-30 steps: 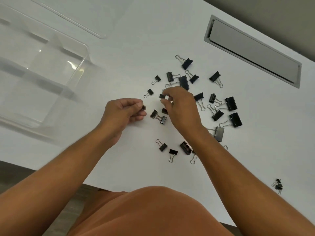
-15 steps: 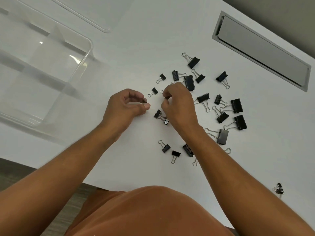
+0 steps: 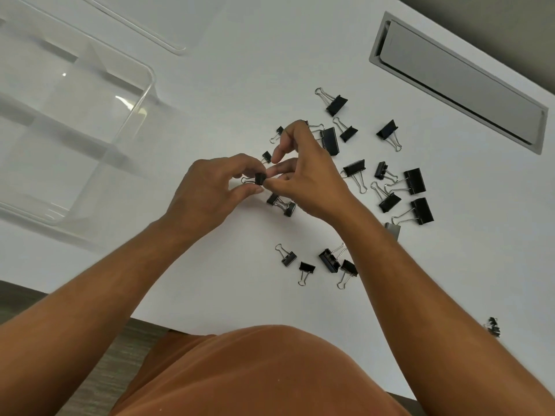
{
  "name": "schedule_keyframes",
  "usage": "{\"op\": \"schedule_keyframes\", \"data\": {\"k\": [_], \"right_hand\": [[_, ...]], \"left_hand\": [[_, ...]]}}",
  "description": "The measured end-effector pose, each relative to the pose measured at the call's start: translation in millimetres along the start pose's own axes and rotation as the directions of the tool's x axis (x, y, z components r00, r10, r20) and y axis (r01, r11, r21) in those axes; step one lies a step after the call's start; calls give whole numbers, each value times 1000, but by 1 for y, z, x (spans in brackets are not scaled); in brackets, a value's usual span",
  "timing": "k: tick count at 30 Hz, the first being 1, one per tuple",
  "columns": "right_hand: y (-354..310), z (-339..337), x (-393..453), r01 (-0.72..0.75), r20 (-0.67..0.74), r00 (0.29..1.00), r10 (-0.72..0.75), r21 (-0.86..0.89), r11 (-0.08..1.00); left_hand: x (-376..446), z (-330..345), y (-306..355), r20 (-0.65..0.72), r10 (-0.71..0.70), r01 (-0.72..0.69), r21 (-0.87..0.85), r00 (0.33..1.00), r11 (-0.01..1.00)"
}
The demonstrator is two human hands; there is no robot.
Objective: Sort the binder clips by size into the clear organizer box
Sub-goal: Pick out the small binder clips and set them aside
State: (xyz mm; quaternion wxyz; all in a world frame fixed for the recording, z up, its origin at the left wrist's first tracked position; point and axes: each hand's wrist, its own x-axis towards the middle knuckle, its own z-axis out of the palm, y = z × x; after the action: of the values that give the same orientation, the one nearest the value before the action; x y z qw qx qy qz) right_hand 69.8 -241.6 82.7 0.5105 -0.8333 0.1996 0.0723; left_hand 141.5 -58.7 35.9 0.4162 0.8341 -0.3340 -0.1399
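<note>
Currently near edge first: tabletop [image 3: 210, 271] front edge runs just ahead of the torso, both forearms cross it. Small tangle of clips [image 3: 493, 326] sits alone near that edge on the right, well apart from the main scatter; judged easy to miss or knock off with the right elbow.

Loose near group: four clips [image 3: 318, 262] lie just left of the right forearm. A wrist drag on the way back could sweep them.

Mid: left hand [image 3: 210, 190] and right hand [image 3: 306, 175] are together over the tabletop, both pinching one small binder clip [image 3: 260, 178]. Left fingers hold the wire-handle side, right fingertips [image 3: 271, 184] on the black body. Which hand bears it, cannot tell. Risk: a two-hand handoff on a part this small; if either lets go early it drops into the two linked clips [image 3: 282, 204] directly below, and sizes mix again.

Right of the hands: larger clips [image 3: 416, 181] spread out, apart from each other, no stacking.

Far left: clear organizer box [image 3: 144, 94], compartments look empty, dividers hard to read through the clear walls. Path from hands to the box is open tabletop, nothing between. Risk there: wrong compartment or clipping the near wall, since the rim is low-contrast.

Far right: grey recessed cover [image 3: 459, 82], clear of the work.
</note>
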Motion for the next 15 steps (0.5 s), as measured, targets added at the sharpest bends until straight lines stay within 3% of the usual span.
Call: {"op": "schedule_keyframes", "data": {"k": [4, 7, 10, 15], "right_hand": [[11, 3, 10, -39, -4, 999, 40, 162, 986], [24, 6, 21, 14, -129, 991, -25, -80, 997], [32, 12, 31, 94, -100, 986, -135, -338, 936], [34, 25, 40, 132, -74, 981, -178, -419, 898]], "left_hand": [[1, 0, -4, -21, -46, 44, -61, 999, 997], [2, 5, -11, -82, -128, 122, -77, 988, 990], [6, 10, -13, -123, -183, 172, -92, 975, 981], [23, 20, -11, -98, -155, 149, -65, 983, 987]]}}
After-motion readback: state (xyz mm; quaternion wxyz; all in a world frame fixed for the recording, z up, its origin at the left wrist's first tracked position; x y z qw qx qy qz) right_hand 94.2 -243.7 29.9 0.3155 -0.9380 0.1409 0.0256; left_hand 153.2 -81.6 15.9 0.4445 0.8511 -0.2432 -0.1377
